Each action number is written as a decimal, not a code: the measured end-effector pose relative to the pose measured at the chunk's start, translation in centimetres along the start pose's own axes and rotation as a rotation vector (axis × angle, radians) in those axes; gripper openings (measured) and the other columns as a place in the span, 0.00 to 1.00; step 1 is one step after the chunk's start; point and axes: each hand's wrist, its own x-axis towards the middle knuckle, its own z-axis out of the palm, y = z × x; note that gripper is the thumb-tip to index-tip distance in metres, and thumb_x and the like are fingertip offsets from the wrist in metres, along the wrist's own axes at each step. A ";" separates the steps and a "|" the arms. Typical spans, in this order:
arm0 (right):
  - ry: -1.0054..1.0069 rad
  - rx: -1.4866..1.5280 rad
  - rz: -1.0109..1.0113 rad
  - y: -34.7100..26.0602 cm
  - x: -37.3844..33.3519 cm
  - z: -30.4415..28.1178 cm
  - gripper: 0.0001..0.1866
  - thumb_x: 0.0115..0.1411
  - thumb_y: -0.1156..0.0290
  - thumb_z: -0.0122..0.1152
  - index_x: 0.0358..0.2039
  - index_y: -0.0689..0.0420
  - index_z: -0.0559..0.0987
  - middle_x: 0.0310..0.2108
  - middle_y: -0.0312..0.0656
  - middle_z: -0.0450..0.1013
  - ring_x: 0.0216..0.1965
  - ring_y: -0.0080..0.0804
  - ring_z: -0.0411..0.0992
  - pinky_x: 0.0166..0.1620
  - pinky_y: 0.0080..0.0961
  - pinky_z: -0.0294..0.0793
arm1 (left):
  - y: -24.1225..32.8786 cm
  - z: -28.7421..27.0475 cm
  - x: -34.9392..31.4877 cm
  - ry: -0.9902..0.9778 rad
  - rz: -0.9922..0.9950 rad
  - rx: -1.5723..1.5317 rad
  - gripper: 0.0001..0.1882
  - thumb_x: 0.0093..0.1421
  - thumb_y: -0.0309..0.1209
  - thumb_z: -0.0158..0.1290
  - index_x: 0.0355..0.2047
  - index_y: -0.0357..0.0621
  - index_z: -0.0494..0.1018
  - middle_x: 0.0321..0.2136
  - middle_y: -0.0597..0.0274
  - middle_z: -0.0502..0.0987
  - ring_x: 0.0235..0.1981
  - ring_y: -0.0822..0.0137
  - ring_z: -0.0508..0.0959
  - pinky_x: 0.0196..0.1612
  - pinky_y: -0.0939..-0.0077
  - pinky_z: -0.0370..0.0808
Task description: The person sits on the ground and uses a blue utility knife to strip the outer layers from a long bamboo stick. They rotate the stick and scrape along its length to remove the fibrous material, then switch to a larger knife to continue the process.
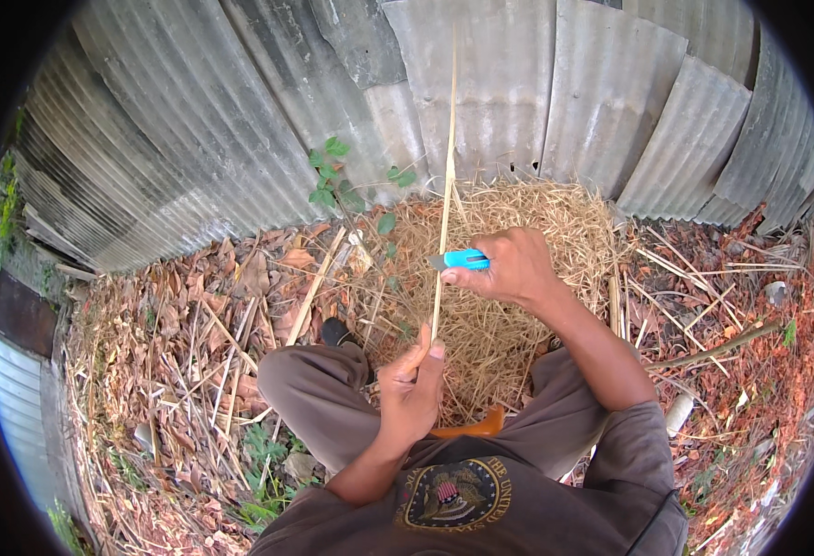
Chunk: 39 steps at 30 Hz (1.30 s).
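A long, thin, pale strip, which looks like split bamboo, runs from my lap up toward the metal sheets. My left hand is closed around its near end, thumb and forefinger pinching it. In my right hand is a blue utility knife, its blade pointing left and lying against the strip a little beyond my left hand. The right thumb rests close to the blade, beside the strip. A thin sliver hangs off the strip farther up.
Below the strip lies a heap of straw-like shavings. Corrugated metal sheets form a wall ahead. A leafy plant grows by it. Dry leaves and loose sticks cover the ground at left. Something orange lies between my legs.
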 end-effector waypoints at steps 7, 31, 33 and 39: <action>-0.030 0.003 0.109 1.2 0.6 0.7 0.42 0.48 0.22 0.45 0.14 0.54 0.78 0.06 0.42 0.65 0.10 0.40 0.69 0.16 0.37 0.66 | -0.3 0.3 -0.3 0.022 0.045 0.135 0.18 0.67 0.27 0.47 0.55 0.33 0.68 0.18 0.79 0.63 0.18 0.87 0.59 0.19 0.89 0.56; -0.184 -0.036 0.073 -1.1 0.3 0.3 0.44 0.49 0.22 0.42 0.11 0.56 0.77 0.07 0.44 0.67 0.14 0.42 0.72 0.19 0.38 0.68 | -0.3 -1.8 -0.9 -0.005 0.055 0.317 0.19 0.65 0.23 0.48 0.56 0.33 0.67 0.21 0.79 0.64 0.23 0.86 0.59 0.24 0.90 0.56; -0.118 -0.041 0.153 0.7 1.0 0.0 0.44 0.49 0.22 0.43 0.12 0.55 0.77 0.08 0.44 0.67 0.14 0.42 0.71 0.20 0.39 0.68 | -0.5 -1.9 -1.6 -0.021 0.061 0.342 0.19 0.65 0.24 0.48 0.56 0.32 0.67 0.21 0.79 0.64 0.23 0.86 0.59 0.24 0.90 0.57; -0.165 -0.073 0.260 3.4 1.9 -0.3 0.42 0.48 0.22 0.44 0.14 0.54 0.78 0.09 0.45 0.68 0.13 0.43 0.71 0.21 0.42 0.68 | -0.8 -1.6 -1.7 -0.024 0.113 0.361 0.17 0.65 0.23 0.47 0.53 0.30 0.69 0.16 0.76 0.60 0.19 0.86 0.58 0.20 0.87 0.56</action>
